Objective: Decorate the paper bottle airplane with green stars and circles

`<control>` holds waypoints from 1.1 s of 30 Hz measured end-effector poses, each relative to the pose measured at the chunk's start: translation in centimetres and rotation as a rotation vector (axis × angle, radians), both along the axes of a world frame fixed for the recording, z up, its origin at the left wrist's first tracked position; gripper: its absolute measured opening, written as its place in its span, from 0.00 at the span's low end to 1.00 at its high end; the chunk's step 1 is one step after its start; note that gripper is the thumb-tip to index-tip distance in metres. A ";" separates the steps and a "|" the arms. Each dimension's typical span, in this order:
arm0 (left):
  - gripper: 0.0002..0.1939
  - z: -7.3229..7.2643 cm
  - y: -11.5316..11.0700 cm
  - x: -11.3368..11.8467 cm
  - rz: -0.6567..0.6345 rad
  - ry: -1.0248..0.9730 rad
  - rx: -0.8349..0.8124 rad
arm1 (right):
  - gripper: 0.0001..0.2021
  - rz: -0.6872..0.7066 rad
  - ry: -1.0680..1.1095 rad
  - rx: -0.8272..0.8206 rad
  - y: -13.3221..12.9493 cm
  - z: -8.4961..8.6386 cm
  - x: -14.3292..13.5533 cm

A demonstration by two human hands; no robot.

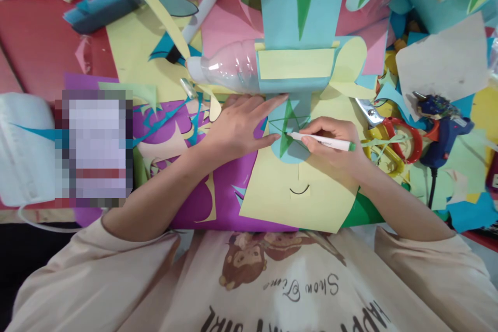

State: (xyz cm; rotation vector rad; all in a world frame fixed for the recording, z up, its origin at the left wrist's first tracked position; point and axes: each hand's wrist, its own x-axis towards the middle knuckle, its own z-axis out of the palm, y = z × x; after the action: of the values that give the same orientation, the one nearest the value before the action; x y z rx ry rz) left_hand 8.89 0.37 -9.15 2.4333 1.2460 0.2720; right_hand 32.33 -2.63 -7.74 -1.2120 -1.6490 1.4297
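The right hand has its fingers closed around a white marker, tip on the green star of a rounded blue paper. That paper lies on a yellow sheet, below the plastic bottle. The left hand spreads its fingers by the paper's left edge, gripping nothing visible. The marker seems light, stiff and smooth, best pinched near the tip; the paper, thin and easily creased, best pressed flat at its rim.
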 end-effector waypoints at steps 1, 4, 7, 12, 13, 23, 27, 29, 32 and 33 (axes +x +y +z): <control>0.31 0.0 0.0 0.0 0.000 0.002 0.002 | 0.06 -0.008 -0.001 -0.007 0.0 0.0 0.0; 0.32 -0.1 0.0 0.0 0.001 0.000 0.006 | 0.06 -0.086 0.012 -0.006 0.1 0.0 -0.1; 0.32 -0.1 0.0 0.0 0.000 -0.010 0.012 | 0.05 -0.162 0.034 0.013 0.3 -0.1 -0.2; 0.31 -0.2 0.0 0.0 -0.002 -0.015 0.018 | 0.06 -0.149 0.044 0.013 0.3 -0.3 -0.2; 0.31 -0.2 0.0 0.0 -0.001 -0.014 0.021 | 0.06 -0.149 0.038 0.015 0.3 -0.3 -0.2; 0.32 -0.1 0.0 0.0 0.009 -0.012 -0.017 | 0.07 -0.098 -0.001 0.004 0.1 -0.2 -0.1; 0.32 -0.1 0.0 0.0 0.013 -0.014 -0.020 | 0.07 -0.063 0.010 -0.050 0.0 0.1 -0.1; 0.32 -0.1 0.0 0.0 0.013 -0.013 -0.020 | 0.07 -0.050 0.004 -0.062 0.0 0.3 -0.1; 0.32 0.0 0.0 0.0 0.009 0.000 -0.013 | 0.07 -0.037 -0.025 -0.060 0.0 0.4 -0.1; 0.32 0.0 0.0 0.0 0.007 0.003 -0.007 | 0.07 -0.048 -0.025 -0.053 0.1 0.3 -0.1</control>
State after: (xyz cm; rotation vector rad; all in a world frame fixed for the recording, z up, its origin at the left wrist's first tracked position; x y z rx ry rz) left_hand 8.90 0.41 -9.12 2.4246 1.2551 0.2659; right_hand 32.26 -2.58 -7.40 -1.2955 -1.5964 1.4421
